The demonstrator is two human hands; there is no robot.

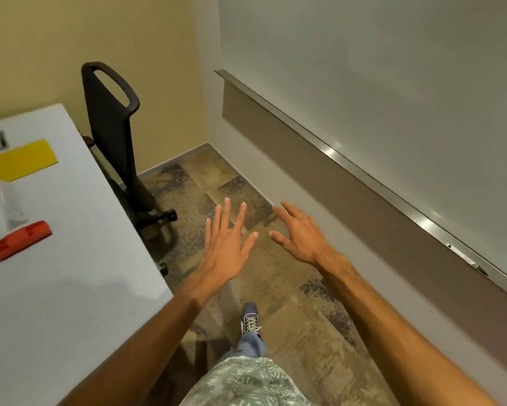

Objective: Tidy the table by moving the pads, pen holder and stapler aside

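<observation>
Stapler lies on the table, yellow pad toward the table's far end. It is probably rigid and smooth, best gripped across its middle. Left hand and right hand hover beside the table, fingers spread, empty.

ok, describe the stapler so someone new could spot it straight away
Start at the white table on the left of the view. On it, nearer the person than the yellow pad and the white pad, lies the stapler. It is the only all-red thing there, long and low.
</observation>
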